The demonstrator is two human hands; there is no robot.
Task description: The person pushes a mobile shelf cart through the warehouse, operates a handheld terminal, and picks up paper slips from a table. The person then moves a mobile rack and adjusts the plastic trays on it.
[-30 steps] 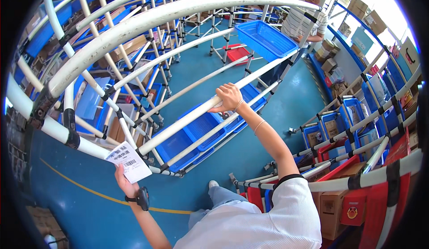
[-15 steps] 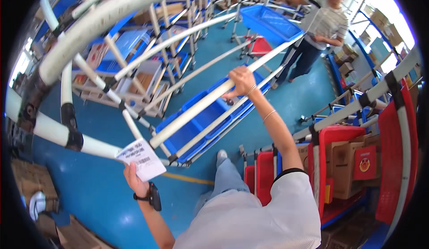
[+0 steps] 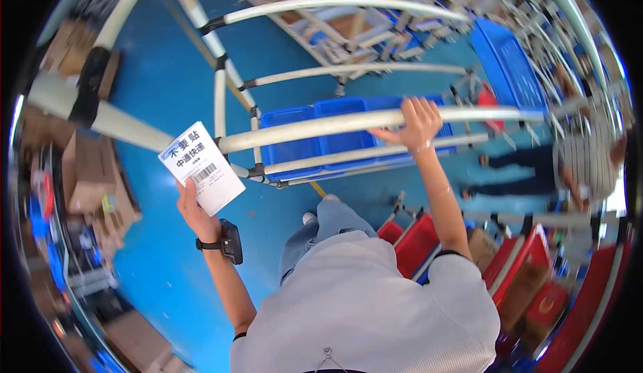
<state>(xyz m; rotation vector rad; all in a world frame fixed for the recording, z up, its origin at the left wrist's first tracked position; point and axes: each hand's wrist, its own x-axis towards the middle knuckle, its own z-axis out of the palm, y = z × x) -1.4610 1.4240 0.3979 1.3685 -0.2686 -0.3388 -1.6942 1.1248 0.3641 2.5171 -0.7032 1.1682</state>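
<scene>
My left hand [image 3: 199, 215] grips a white sheet or thin stack of paper labels [image 3: 224, 189], printed with black characters and a barcode. The paper stands tilted beside the near left corner of a cart made of white pipes. My right hand [image 3: 419, 124] is wrapped over the cart's long white rail [image 3: 321, 125], thumb pointing left along it. Beneath that rail, blue bins [image 3: 289, 152] sit in a row on the cart's lower level. A larger blue tray [image 3: 506, 61] rests at the cart's right end. A black device [image 3: 231, 242] is strapped to my left wrist.
A person in a striped top [image 3: 586, 162] stands at the right, beyond the cart's end. Red bins [image 3: 416, 246] and cardboard boxes [image 3: 529, 292] are close on my right. More cartons [image 3: 87, 172] line the left side. Pipe racks [image 3: 335, 38] stand at the back.
My view has turned left, so the cart's rail lies more level and the person appears lower at the right. Both hands keep their hold; the paper now faces me more squarely.
</scene>
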